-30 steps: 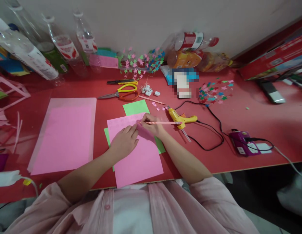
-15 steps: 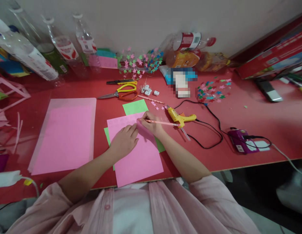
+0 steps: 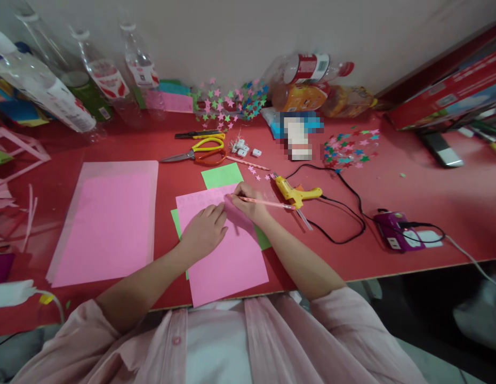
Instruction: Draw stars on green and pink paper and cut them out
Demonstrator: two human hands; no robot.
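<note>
A pink paper sheet [image 3: 226,261] lies on a green sheet [image 3: 222,175] at the front of the red table [image 3: 392,181]. My left hand [image 3: 204,230] rests on the pink sheet, fingers curled together and pressing something small I cannot make out. My right hand [image 3: 250,201] grips a pink pencil [image 3: 268,202] with its tip on the sheet near the left fingertips. Faint drawn shapes run along the sheet's top edge.
A larger pink sheet [image 3: 106,224] lies to the left. Scissors [image 3: 202,150], a box cutter [image 3: 198,134], a yellow glue gun [image 3: 298,193] with black cord, a purple power strip [image 3: 394,237], paper stars [image 3: 350,149], and plastic bottles [image 3: 100,74] along the wall surround the work.
None beyond a slight shift of the view; both hands stay at the top of the pink sheet.
</note>
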